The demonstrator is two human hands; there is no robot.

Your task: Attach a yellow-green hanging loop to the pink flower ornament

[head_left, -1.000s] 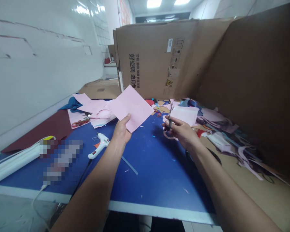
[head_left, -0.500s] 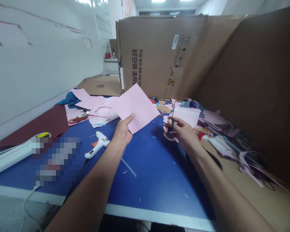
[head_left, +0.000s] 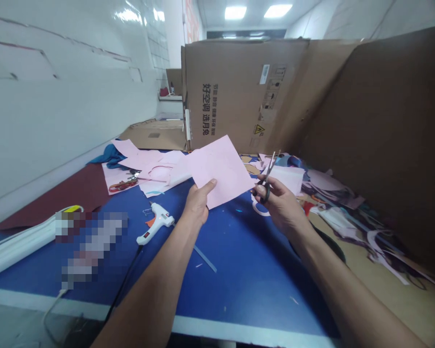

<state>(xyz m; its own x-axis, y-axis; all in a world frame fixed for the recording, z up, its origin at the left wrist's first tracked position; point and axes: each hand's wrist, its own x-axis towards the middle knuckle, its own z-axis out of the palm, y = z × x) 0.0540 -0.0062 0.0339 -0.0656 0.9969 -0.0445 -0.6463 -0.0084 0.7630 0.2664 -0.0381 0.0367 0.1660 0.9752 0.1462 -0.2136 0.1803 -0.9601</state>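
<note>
My left hand (head_left: 198, 200) pinches the lower left edge of a pink sheet of paper (head_left: 223, 169), thumb on top and fingers beneath, and holds it up over the blue table. In my right hand (head_left: 281, 200) is a pair of scissors (head_left: 268, 179) with dark handles, the blades pointing up and slightly parted. The scissors are close to the paper's right corner; the blades are not on the sheet. Below the scissors a pale pink cut-out ring (head_left: 261, 208) lies on the table, partly hidden by my hand.
A white glue gun (head_left: 155, 223) lies left of my left forearm. Pink sheets (head_left: 145, 162) and red-handled scissors (head_left: 123, 185) lie at the back left. Scraps (head_left: 344, 217) pile up on the right. A large cardboard box (head_left: 239, 96) walls off the back of the blue table (head_left: 239, 280).
The paper has turned a little in my left hand and its right corner is nearer the scissors. The scissor blades now show slightly apart. The camera view has tilted up a little.
</note>
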